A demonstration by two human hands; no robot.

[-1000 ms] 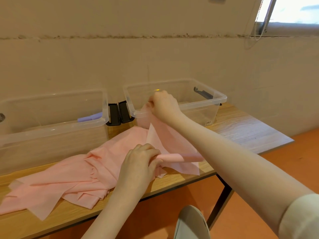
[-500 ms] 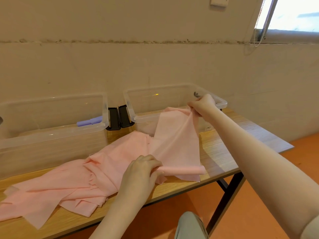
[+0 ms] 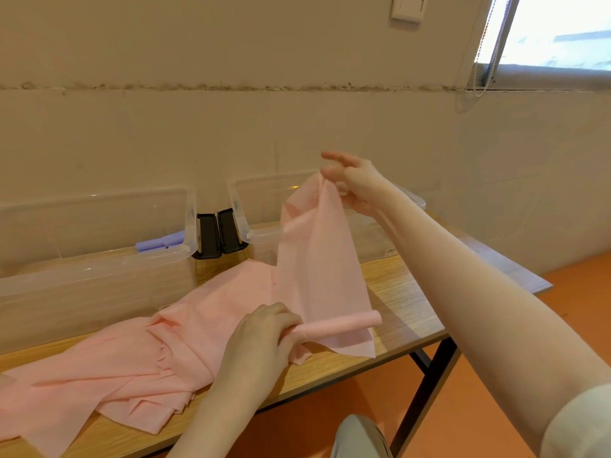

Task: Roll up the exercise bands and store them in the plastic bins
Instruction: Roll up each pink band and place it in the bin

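Note:
A long pink exercise band lies crumpled across the wooden table. One end of it is a small tight roll near the front edge. My left hand grips the left end of that roll. My right hand pinches the band's fold and holds it up above the right clear plastic bin, so a flat pink stretch hangs between the hands. The left clear bin holds a purple rolled band.
Both bins stand against the wall, their black latch handles side by side between them. The table's right corner and black legs are over an orange floor. A knee shows below the front edge.
My right hand has lifted the band's fold up from the right bin's rim, pulling the pink stretch taut and upright. My left hand stays on the roll.

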